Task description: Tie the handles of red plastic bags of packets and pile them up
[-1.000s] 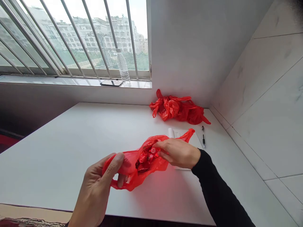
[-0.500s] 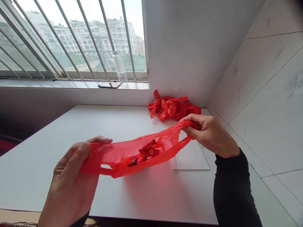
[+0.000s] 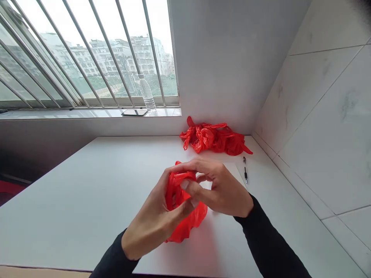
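Note:
Both hands are together over the middle of the white table (image 3: 72, 193), gathering the top of a red plastic bag (image 3: 188, 226). My left hand (image 3: 156, 212) wraps round the bunched neck from the left, its thumb in front. From the right, my right hand (image 3: 216, 185) pinches the folded upper edge between thumb and fingers. The lower part of the bag hangs below the hands, above the tabletop. Its contents are hidden by the crumpled plastic and my fingers.
More crumpled red plastic bags (image 3: 214, 137) lie at the table's back edge by the wall. A black pen (image 3: 245, 173) and a white sheet (image 3: 232, 170), partly covered by my right hand, lie on the right. A clear bottle (image 3: 147, 92) and a phone (image 3: 134, 112) are on the windowsill.
The bag was stretched wide between my hands, with red-wrapped pieces showing inside. Now my hands have come together and its top is bunched up. The view has shifted slightly.

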The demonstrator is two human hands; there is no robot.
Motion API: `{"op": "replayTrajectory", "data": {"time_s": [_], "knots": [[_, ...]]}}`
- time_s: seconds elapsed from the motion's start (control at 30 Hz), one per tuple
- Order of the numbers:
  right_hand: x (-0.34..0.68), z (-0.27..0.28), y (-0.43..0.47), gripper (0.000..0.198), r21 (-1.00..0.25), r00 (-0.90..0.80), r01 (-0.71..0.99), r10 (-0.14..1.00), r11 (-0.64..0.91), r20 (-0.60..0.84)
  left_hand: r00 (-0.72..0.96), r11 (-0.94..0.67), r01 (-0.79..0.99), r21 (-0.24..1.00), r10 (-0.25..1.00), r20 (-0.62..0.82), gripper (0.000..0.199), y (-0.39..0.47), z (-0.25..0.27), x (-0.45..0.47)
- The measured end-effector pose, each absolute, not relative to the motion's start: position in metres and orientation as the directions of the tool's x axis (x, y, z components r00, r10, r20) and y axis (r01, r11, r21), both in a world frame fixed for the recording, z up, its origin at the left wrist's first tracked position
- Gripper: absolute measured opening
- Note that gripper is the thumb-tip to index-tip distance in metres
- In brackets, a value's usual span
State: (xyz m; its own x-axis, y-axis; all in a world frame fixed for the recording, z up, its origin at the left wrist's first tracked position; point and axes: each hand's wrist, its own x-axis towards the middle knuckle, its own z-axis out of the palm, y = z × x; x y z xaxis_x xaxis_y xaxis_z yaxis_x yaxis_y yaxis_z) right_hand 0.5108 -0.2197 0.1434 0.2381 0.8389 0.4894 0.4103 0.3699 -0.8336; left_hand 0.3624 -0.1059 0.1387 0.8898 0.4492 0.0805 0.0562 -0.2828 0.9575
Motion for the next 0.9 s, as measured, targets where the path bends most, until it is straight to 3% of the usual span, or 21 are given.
{"op": "replayTrajectory", "data": {"time_s": [0.1,0.2,0.27,0.37,0.43,0.57,0.67,0.8,0.9], "knots": [[0.512,0.141,-0.218,0.041,-0.785,0.250,0.483,0.798,0.387,0.548,0.852,-0.220,0.038,0.975,0.517,0.083,0.018,-0.107,0.133,0.367],[0.523,0.135,-0.214,0.039,-0.744,0.265,0.582,0.788,0.329,0.556,0.841,-0.130,0.085,0.988,0.541,-0.001,0.041,-0.104,0.131,0.369],[0.529,0.130,-0.209,0.038,-0.732,0.188,0.603,0.836,0.316,0.516,0.837,-0.070,0.098,0.993,0.546,-0.044,0.045,-0.103,0.131,0.368],[0.533,0.126,-0.200,0.024,-0.768,0.126,0.549,0.875,0.330,0.467,0.806,0.031,0.094,0.995,0.585,-0.094,0.041,-0.103,0.131,0.368],[0.532,0.125,-0.197,0.015,-0.791,0.187,0.526,0.865,0.311,0.465,0.782,0.122,0.068,0.990,0.610,-0.129,0.034,-0.101,0.130,0.369],[0.528,0.131,-0.200,0.012,-0.833,0.324,0.472,0.822,0.289,0.468,0.781,0.307,0.047,0.950,0.582,-0.227,0.032,-0.094,0.128,0.368],[0.527,0.136,-0.207,0.014,-0.838,0.271,0.430,0.837,0.337,0.475,0.804,0.391,0.019,0.920,0.541,-0.246,0.031,-0.089,0.130,0.366],[0.528,0.137,-0.212,0.012,-0.821,0.051,0.428,0.896,0.379,0.440,0.847,0.357,0.002,0.934,0.496,-0.191,0.020,-0.087,0.132,0.361],[0.531,0.132,-0.207,0.016,-0.807,0.094,0.477,0.892,0.349,0.441,0.861,0.198,0.043,0.979,0.490,-0.137,0.016,-0.087,0.132,0.358]]}}
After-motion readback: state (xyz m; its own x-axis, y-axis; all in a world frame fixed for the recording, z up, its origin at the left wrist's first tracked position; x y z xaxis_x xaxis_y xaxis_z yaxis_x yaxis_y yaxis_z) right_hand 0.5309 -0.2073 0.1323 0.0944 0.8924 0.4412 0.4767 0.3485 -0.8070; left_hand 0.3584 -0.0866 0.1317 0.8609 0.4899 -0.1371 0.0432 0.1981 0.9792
